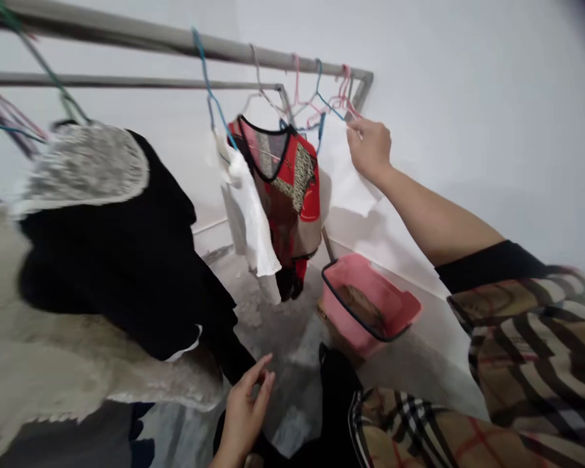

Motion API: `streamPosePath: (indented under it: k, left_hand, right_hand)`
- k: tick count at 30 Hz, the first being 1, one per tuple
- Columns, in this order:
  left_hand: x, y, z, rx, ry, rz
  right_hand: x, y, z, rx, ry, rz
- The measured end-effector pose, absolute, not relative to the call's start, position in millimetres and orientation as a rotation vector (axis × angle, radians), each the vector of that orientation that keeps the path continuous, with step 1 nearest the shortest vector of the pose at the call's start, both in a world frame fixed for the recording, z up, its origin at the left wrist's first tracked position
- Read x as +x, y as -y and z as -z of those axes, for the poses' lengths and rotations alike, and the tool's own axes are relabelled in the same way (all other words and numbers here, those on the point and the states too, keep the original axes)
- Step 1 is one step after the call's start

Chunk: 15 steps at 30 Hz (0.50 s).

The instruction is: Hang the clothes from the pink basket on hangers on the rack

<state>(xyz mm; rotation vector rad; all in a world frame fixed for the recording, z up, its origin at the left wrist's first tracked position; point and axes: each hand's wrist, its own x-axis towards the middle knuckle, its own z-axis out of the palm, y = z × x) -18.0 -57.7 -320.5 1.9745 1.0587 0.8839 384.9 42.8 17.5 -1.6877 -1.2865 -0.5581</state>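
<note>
Head view is showing me, far to my left hand's side, a black garment (pixel 127 260) hanging on the rail (pixel 127 32); my left hand (pixel 246 409) is hovering low with fingers loosely spread, holding nothing. Above it a red patterned top (pixel 292 188) is hanging. My right hand (pixel 369 148) is pinching a hanger (pixel 338 104) at the rail's end, above the pink basket (pixel 365 305). I judge I'm picking a hanger; lifting it off cleanly comes next.
</note>
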Motion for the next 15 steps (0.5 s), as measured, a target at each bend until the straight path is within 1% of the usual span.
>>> streamPosePath:
  k: [2, 5, 8, 11, 13, 15]
  left_hand:
    - [-9, 57, 320, 1.969, -1.060, -0.821]
    - [4, 53, 325, 1.955, -1.071, -0.747]
    - [15, 46, 337, 1.952, -1.088, -0.687]
    - [28, 39, 347, 1.930, -1.121, -0.596]
    - [40, 37, 351, 1.901, -1.154, -0.528]
    - [54, 35, 354, 1.878, -1.195, -0.472]
  right_hand:
    - [387, -41, -11, -1.714, 1.262, 0.538]
    - [389, -39, 6, -1.599, 1.297, 0.573]
    - [397, -26, 49, -1.407, 1.291, 0.643]
    - [424, -7, 125, -1.360, 1.166, 0.567]
    - [455, 4, 191, -1.548, 1.033, 0.427]
    - [486, 15, 262, -1.813, 0.947, 0.189]
